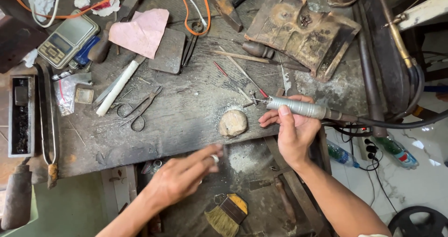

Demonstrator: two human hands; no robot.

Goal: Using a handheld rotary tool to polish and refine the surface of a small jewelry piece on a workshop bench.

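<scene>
My right hand [291, 129] grips a grey rotary handpiece [301, 108] lying sideways, its thin bit pointing left over the worn wooden bench [186, 111]. A black hose runs from its back end to the right. My left hand [184, 174] is blurred, below the bench edge, pinching a small silvery ring [215, 159] between thumb and fingertips. A rounded tan lump [233, 123] sits on the bench edge between the two hands, dusted with pale filings.
Scissors [138, 108], a white rod [119, 85], thin picks and a pink cloth [142, 31] lie on the bench. A digital scale [67, 38] sits far left, a charred block [301, 31] far right. A small brush [227, 213] lies in the lower tray. Plastic bottles [396, 153] stand on the floor.
</scene>
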